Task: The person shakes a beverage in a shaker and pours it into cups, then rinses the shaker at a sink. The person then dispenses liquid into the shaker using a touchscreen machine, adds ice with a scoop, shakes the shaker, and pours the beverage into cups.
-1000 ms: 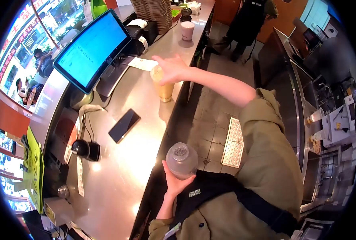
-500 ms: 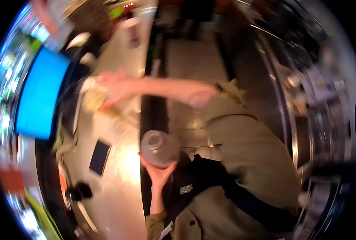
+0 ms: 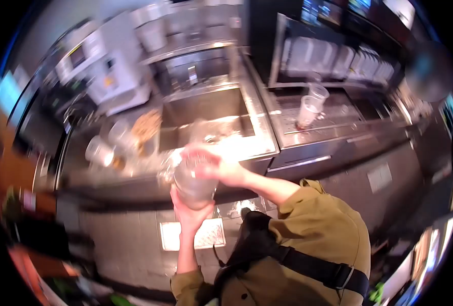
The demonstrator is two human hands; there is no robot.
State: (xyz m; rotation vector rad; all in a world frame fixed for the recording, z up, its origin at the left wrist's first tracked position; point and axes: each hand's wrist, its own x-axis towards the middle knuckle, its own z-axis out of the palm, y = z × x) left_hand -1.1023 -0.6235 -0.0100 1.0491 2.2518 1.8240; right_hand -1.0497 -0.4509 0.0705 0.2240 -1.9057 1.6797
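Note:
A greyish translucent shaker cup [image 3: 195,189] is held up in front of my body, near the counter's front edge. My left hand [image 3: 192,210] is wrapped around its lower part from below. Over its top lies my right hand [image 3: 214,167], with the fingers curled across the lid and blurred by motion. Just beyond the hands is a metal sink [image 3: 204,108] with bright glare on its front rim. The contents of the cup cannot be made out.
Clear plastic containers [image 3: 100,151] stand on the counter left of the sink, beside a tan-coloured item [image 3: 146,126]. Plastic cups [image 3: 308,112] sit on the drain surface to the right. A white machine [image 3: 117,81] stands at the back left. Tiled floor lies below.
The view has turned from a counter with a phone to the sink. My right hand has come from that counter onto the top of the shaker cup, which my left hand still holds.

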